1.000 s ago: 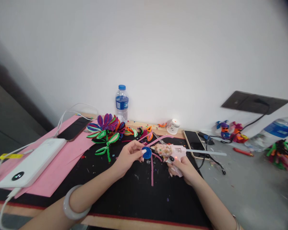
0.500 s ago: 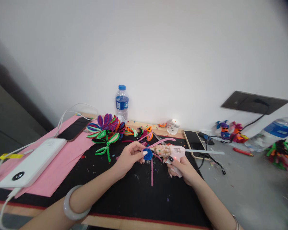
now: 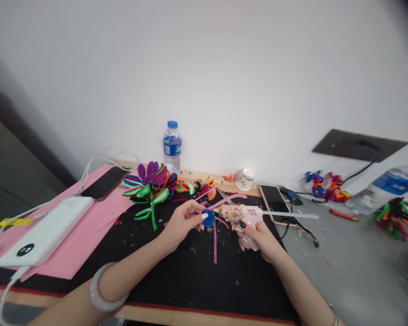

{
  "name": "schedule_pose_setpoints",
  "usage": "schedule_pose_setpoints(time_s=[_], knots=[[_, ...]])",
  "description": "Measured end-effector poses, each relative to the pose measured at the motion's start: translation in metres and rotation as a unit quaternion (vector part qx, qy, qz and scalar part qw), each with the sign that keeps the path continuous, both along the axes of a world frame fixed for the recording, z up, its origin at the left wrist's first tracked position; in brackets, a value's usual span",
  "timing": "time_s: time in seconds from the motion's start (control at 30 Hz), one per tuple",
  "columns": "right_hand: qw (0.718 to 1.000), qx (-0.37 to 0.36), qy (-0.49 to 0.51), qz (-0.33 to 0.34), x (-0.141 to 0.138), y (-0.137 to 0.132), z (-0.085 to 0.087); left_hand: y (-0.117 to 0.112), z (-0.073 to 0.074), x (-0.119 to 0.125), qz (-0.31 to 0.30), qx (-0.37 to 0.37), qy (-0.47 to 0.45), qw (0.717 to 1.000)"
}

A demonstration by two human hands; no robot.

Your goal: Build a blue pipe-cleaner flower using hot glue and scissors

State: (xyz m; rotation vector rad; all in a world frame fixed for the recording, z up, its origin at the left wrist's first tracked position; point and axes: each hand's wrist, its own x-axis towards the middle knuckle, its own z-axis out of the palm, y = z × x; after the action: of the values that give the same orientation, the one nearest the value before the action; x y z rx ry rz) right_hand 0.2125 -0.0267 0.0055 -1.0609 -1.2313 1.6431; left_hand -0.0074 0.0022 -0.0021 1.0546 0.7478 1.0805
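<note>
My left hand (image 3: 182, 220) pinches a small round blue cap (image 3: 208, 218) over the black mat (image 3: 177, 271). My right hand (image 3: 258, 237) grips the handle of a pink glue gun (image 3: 246, 213) with a speckled barrel. The gun's nozzle points left and nearly touches the blue cap. A clear glue stick (image 3: 289, 215) juts out of the gun's back to the right. Pink foam strips (image 3: 215, 242) lie under and around the cap. A pale bangle (image 3: 104, 290) sits on my left wrist.
Foam flowers (image 3: 149, 185) and a water bottle (image 3: 172, 146) stand behind the mat. A power bank (image 3: 46, 233) and a phone (image 3: 104, 182) lie on pink paper at left. Another phone (image 3: 274, 199), a small white cup (image 3: 245, 179), cables and more foam pieces lie at right.
The glue gun's nozzle has crept slightly closer to the blue cap. Both hands stay in nearly the same place.
</note>
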Motion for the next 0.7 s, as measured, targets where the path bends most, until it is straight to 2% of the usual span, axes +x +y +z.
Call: schedule_pose_setpoints(time_s=[0.7], knots=[[1.0, -0.02, 0.003, 0.002, 0.0016, -0.0022, 0.0032, -0.0007, 0.0031, -0.0008, 0.007, -0.007, -0.005, 1.0]])
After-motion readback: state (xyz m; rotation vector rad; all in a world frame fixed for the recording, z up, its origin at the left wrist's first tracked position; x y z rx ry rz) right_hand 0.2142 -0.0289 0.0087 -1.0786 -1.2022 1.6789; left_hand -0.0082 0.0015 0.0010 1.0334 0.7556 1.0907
